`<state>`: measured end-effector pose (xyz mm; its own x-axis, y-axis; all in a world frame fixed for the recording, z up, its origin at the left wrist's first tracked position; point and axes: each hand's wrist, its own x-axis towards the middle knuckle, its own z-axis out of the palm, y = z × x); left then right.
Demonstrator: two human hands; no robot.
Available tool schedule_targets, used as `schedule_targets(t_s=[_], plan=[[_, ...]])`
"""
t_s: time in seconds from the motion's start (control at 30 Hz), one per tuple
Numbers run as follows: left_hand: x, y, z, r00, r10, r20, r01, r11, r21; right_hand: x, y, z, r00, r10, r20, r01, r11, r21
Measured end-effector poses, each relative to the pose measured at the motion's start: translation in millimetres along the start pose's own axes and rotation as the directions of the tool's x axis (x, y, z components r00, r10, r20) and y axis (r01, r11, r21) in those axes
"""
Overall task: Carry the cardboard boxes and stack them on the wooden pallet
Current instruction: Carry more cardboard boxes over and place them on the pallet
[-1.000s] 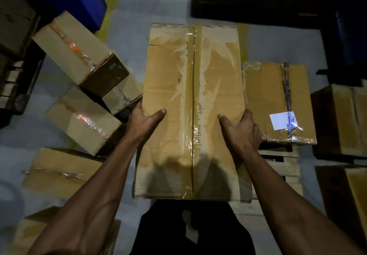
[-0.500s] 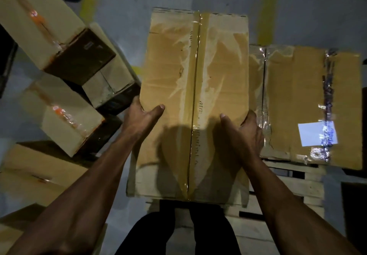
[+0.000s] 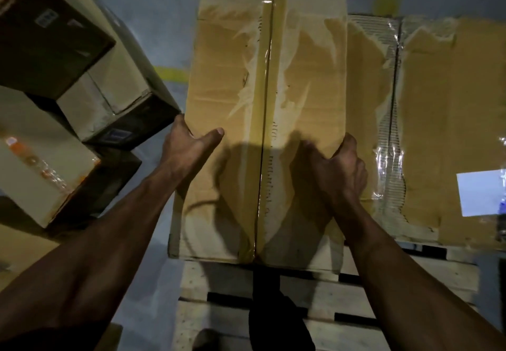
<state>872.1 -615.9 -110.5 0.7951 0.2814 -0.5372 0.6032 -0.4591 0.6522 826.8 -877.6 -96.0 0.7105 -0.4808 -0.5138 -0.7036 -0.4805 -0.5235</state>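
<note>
- The grey floor (image 3: 161, 30) takes up the far part of the view, with a strip of it running between the held box and the heap on the left; a yellow line (image 3: 171, 73) crosses it and passes behind the box.
- The wooden pallet (image 3: 219, 320) lies at the bottom, its pale slats bare at the near end with dark gaps between them; its right part runs out of the picture.
- The cardboard box (image 3: 232, 99), long and sealed with clear tape down its middle seam, is held over the pallet's left part; whether its underside touches the slats cannot be told.
- Its right long edge sits just beside a second box (image 3: 427, 110) that rests on the pallet, with no visible gap between them; that box is cut off at the right, and a white label (image 3: 479, 194) on it is only partly in view.
- On the left, a heap of boxes (image 3: 104, 82) lies tilted on the floor, near the held box's left edge but apart from it; the lower ones are in shadow and hard to read.
- The left hand (image 3: 189, 145) clasps the box's left edge, thumb on top, fingers hidden down the side.
- The right hand (image 3: 339, 170) clasps the right edge likewise, its fingers wedged out of sight between the two boxes.
- Dark trousers (image 3: 276, 320) cover part of the slats.
</note>
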Motion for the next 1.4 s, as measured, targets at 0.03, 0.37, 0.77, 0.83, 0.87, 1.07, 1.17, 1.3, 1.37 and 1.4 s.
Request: schedule_targets(t_s=[0.03,0.37,0.77,0.83,0.87,1.07,1.17,1.3,1.37,1.4], plan=[[4.8,-1.0,5.2,1.0,0.006,-0.002,-0.006,1.0,-0.007,5.1,1.5,1.6,1.0,0.0,-0.011,0.0,1.0,-0.006],[57.2,-16.3,46.5,0.999,0.011,0.049,-0.014,0.997,0.072,60.4,34.5,41.9,0.982,-0.167,-0.088,0.145,0.966,-0.215],[54.5,-50.0,64.6,0.991,-0.037,0.125,0.012,0.98,0.199,44.6,74.9,50.4,0.934,-0.249,0.256,0.354,0.747,-0.563],[36.9,-59.3,61.2,0.984,0.023,0.176,-0.072,0.958,0.278,29.5,87.8,41.4,0.915,-0.243,0.321,0.394,0.707,-0.588],[28.0,-65.7,59.3,0.976,0.04,0.214,-0.114,0.931,0.347,22.0,95.8,37.3,0.91,-0.23,0.345,0.401,0.694,-0.597],[-36.9,-123.4,43.3,0.928,0.034,0.372,-0.256,0.783,0.567,-36.5,153.0,27.9,0.892,-0.178,0.415,0.422,0.657,-0.625],[-60.1,-148.5,34.6,0.9,0.03,0.435,-0.302,0.763,0.572,-54.7,172.4,32.5,0.902,-0.159,0.401,0.402,0.644,-0.651],[-74.0,-162.8,34.0,0.901,0.048,0.431,-0.327,0.729,0.602,-61.0,190.8,39.5,0.917,-0.243,0.315,0.393,0.676,-0.623],[-73.9,-164.7,37.1,0.915,0.106,0.389,-0.344,0.711,0.614,-60.1,194.1,42.4,0.927,-0.282,0.245,0.374,0.725,-0.578],[-74.5,-165.2,38.5,0.92,0.129,0.369,-0.345,0.712,0.611,-59.6,195.9,43.9,0.933,-0.291,0.213,0.36,0.747,-0.559]])
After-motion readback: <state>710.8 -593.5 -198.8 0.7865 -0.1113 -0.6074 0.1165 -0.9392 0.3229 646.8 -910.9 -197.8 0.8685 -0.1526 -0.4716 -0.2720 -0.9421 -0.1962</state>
